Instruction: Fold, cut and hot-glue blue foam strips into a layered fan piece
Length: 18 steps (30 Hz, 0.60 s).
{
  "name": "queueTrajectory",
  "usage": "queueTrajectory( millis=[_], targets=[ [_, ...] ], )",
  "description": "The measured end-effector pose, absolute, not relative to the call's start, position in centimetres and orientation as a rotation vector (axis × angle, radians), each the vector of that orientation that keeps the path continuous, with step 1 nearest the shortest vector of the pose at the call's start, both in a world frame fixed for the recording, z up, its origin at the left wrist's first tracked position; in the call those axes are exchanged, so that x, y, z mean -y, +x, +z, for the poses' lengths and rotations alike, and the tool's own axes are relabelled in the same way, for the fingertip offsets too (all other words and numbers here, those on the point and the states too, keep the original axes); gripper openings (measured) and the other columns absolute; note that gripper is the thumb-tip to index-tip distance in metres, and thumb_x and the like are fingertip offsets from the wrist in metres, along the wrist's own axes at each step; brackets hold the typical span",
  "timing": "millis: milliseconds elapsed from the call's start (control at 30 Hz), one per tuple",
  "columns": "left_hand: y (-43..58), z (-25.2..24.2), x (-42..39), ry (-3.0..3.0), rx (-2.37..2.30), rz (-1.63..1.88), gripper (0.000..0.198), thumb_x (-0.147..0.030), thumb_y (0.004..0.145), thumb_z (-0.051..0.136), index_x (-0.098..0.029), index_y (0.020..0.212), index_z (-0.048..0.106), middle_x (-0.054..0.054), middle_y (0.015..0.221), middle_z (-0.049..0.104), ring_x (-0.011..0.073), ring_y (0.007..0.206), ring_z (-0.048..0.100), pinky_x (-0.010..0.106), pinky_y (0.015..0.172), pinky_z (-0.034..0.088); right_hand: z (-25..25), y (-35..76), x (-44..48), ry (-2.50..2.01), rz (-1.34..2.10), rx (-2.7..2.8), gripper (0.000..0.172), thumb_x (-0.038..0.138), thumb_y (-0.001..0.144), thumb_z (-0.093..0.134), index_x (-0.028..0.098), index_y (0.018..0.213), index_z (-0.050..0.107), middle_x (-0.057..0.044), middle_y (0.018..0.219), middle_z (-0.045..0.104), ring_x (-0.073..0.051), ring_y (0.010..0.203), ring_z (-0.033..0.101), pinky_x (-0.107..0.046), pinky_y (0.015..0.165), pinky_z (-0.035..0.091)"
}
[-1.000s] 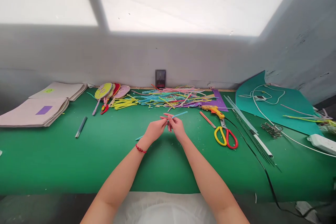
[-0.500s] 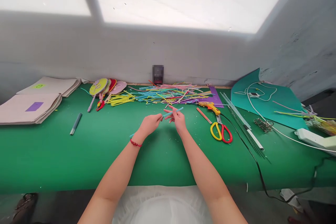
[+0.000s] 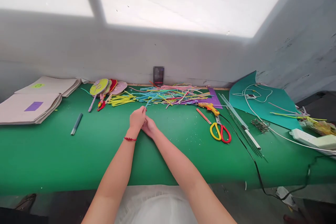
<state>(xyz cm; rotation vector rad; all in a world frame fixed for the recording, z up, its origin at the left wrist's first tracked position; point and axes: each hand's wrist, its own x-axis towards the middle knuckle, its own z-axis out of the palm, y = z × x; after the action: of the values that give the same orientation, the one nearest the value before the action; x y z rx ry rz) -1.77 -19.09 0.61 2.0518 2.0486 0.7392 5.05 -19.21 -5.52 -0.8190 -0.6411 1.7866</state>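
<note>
My left hand (image 3: 137,118), with a red bead bracelet at its wrist, is closed around a light-blue pipe cleaner (image 3: 147,103). One end of it sticks up past the fingers towards the pile behind. My right hand (image 3: 149,126) is pressed against the left from below and to the right, its curled fingers also on the pipe cleaner and partly hidden. Just beyond both hands lies a loose heap of cut pipe cleaners (image 3: 168,94) in blue, yellow, pink and purple.
Small round fans (image 3: 101,87) and open books (image 3: 18,108) lie at left, near a dark-capped tube (image 3: 76,124). At right are a yellow glue gun (image 3: 209,106), scissors (image 3: 221,133), thin wires (image 3: 245,129), a teal sheet (image 3: 270,106) and a white power strip (image 3: 307,138). A black cable crosses the table edge.
Both hands have moved left and come together. The blue pipe cleaner, stretched between them before, now points up and away, mostly covered by the hands.
</note>
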Motion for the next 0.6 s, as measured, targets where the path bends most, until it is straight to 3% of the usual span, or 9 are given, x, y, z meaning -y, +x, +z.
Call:
queueTrajectory(
  millis=[133,233,433,600],
  targets=[
    [-0.9,0.7,19.4,2.096,-1.995,0.701,0.028,-0.032,0.096,0.037,-0.024,0.089,0.063,0.005,0.081,0.070,0.0181,0.072,0.060,0.025,0.056,0.027,-5.1,14.8,16.7,-0.850,1.686,0.546,0.017,0.033,0.092,0.045,0.022,0.100,0.056,-0.007,0.104,0.068,-0.018,0.097,0.065,-0.039,0.083,0.055],
    [-0.6,0.7,19.6,2.118,-1.962,0.681,0.028,-0.032,0.097,0.036,-0.024,0.091,0.063,0.005,0.080,0.069,0.0182,0.071,0.060,0.026,0.055,0.025,-4.7,22.5,16.2,-0.910,1.510,0.480,0.021,0.031,0.096,0.040,0.021,0.107,0.055,-0.009,0.115,0.062,-0.017,0.104,0.062,-0.039,0.088,0.053],
    [-0.2,0.3,19.5,2.160,-1.931,0.643,0.028,-0.031,0.096,0.037,-0.024,0.088,0.062,0.004,0.081,0.069,0.0179,0.070,0.060,0.026,0.053,0.024,-2.6,32.4,17.5,-1.004,1.108,0.423,0.034,0.035,0.093,0.054,0.017,0.120,0.055,-0.008,0.121,0.057,-0.020,0.102,0.059,-0.041,0.086,0.052],
    [0.0,0.2,19.6,2.175,-1.963,0.638,0.029,-0.031,0.097,0.035,-0.023,0.088,0.062,0.005,0.078,0.068,0.0187,0.068,0.059,0.027,0.053,0.023,-1.4,26.9,17.0,-0.950,1.155,0.514,0.035,0.035,0.091,0.056,0.016,0.120,0.055,-0.008,0.120,0.057,-0.020,0.102,0.060,-0.042,0.086,0.052]
  ],
)
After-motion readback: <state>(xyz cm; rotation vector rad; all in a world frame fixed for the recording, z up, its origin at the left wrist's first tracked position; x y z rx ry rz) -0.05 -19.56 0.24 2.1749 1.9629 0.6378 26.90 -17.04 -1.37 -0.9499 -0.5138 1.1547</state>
